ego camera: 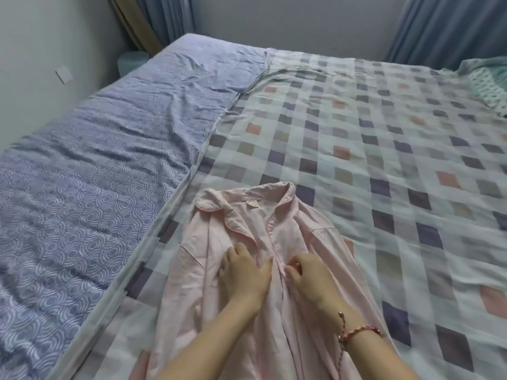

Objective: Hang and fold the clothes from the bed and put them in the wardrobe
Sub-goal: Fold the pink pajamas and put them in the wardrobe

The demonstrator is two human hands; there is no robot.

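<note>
A pale pink collared shirt (236,223) with pink piping lies face up on the checked bedspread (384,149), collar pointing away from me. My left hand (242,272) lies on the shirt's left front panel with its fingers bent down onto the cloth beside the placket. My right hand (308,275), with a red braided bracelet at the wrist, has its fingers curled and pinches the right edge of the placket at the shirt's middle. The two hands are almost touching over the front opening.
A blue patterned sheet (90,171) covers the left part of the bed, next to a grey wall. Blue curtains (450,28) hang behind the bed. A green patterned cloth (488,86) lies at the far right edge.
</note>
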